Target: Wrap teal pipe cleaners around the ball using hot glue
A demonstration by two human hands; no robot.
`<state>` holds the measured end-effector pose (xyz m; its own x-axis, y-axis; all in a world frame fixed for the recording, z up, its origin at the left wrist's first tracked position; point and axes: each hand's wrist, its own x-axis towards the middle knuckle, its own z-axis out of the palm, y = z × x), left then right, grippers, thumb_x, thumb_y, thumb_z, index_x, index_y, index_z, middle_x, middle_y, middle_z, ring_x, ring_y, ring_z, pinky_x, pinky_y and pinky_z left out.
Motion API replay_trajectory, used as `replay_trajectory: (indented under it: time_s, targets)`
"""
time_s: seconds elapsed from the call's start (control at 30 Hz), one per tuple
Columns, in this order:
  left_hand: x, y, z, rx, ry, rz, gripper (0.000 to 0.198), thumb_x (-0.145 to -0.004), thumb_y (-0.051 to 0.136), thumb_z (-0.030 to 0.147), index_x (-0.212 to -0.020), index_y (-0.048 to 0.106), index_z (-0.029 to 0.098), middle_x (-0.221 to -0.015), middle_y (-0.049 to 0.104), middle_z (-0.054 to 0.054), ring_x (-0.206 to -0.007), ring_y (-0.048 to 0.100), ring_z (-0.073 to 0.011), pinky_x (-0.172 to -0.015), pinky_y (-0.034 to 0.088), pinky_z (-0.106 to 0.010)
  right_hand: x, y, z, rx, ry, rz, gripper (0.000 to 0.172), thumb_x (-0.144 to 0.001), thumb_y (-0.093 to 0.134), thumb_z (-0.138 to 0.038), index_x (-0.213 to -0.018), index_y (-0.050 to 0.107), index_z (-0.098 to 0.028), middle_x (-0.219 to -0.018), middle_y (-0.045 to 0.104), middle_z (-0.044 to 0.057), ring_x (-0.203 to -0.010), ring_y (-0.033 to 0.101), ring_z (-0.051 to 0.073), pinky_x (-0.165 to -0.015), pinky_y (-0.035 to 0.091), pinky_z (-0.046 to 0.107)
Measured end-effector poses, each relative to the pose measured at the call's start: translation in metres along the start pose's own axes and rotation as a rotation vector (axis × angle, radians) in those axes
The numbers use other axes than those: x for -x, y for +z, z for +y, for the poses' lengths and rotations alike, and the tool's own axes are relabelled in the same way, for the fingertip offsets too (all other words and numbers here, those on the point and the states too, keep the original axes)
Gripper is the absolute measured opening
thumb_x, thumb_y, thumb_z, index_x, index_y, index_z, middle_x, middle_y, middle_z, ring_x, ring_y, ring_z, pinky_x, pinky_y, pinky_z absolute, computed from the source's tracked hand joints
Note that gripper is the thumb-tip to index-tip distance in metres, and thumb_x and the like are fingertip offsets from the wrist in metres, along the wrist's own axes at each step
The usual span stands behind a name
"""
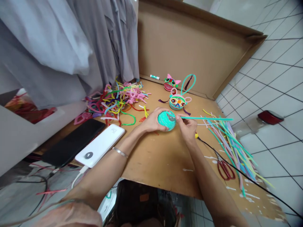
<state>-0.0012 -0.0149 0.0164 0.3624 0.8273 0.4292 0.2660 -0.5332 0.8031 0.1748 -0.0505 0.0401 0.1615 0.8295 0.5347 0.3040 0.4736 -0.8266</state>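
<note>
My left hand [151, 121] is wrapped round a ball [166, 120] that is mostly covered in turquoise pipe cleaner, with a grey patch showing. My right hand [187, 126] pinches a turquoise pipe cleaner [205, 118] right at the ball; its free end sticks out to the right. Both hands rest over a brown cardboard sheet [161, 157]. Just beyond the ball sit two finished pipe-cleaner figures, a turquoise one [178, 101] with big eyes and a loop ear, and a pink and green one [170, 82].
A tangle of coloured pipe cleaners [118, 99] lies at left, a bundle of straight ones [233, 145] at right. Red scissors [224, 168] and a black cable [248, 178] lie beside it. A white power bank [100, 145] and a black phone [73, 142] sit near left. A cardboard wall [189, 41] stands behind.
</note>
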Motion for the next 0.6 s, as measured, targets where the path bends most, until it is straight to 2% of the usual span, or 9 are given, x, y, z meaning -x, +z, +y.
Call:
replay_trajectory:
  time_s: [0.1, 0.2, 0.43, 0.6]
  targets:
    - [0.0, 0.0, 0.002, 0.026, 0.008, -0.022, 0.081, -0.051, 0.085, 0.031, -0.126, 0.056, 0.022, -0.126, 0.056, -0.007, -0.119, 0.055, -0.0301, -0.106, 0.043, -0.046, 0.004, -0.002, 0.008, -0.136, 0.165, 0.013, 0.028, -0.067, 0.075, -0.045, -0.072, 0.067, -0.019, -0.066, 0.069, 0.001, -0.063, 0.062, 0.016, -0.062, 0.051, 0.031]
    - [0.001, 0.001, 0.003, 0.016, 0.016, -0.041, 0.081, -0.051, 0.084, 0.03, -0.127, 0.055, 0.021, -0.126, 0.056, -0.008, -0.119, 0.054, -0.0305, -0.107, 0.042, -0.047, 0.006, -0.003, 0.006, -0.194, 0.247, 0.002, 0.031, -0.061, 0.078, -0.045, -0.069, 0.064, -0.019, -0.063, 0.066, -0.001, -0.061, 0.061, 0.015, -0.061, 0.051, 0.03]
    - [0.003, 0.0, 0.005, 0.029, 0.007, -0.092, 0.08, -0.052, 0.083, 0.031, -0.126, 0.055, 0.021, -0.129, 0.056, -0.008, -0.121, 0.055, -0.0298, -0.108, 0.042, -0.046, 0.006, -0.003, -0.002, -0.251, 0.362, -0.048, 0.029, -0.056, 0.078, -0.041, -0.065, 0.062, -0.02, -0.058, 0.064, -0.003, -0.06, 0.061, 0.015, -0.062, 0.05, 0.029]
    - [0.003, -0.001, 0.002, 0.043, -0.003, -0.107, 0.081, -0.051, 0.083, 0.031, -0.126, 0.055, 0.02, -0.13, 0.055, -0.008, -0.121, 0.055, -0.0294, -0.106, 0.044, -0.045, 0.004, -0.002, 0.002, -0.219, 0.383, -0.048, 0.023, -0.054, 0.074, -0.038, -0.061, 0.059, -0.02, -0.056, 0.059, -0.004, -0.057, 0.054, 0.012, -0.059, 0.044, 0.027]
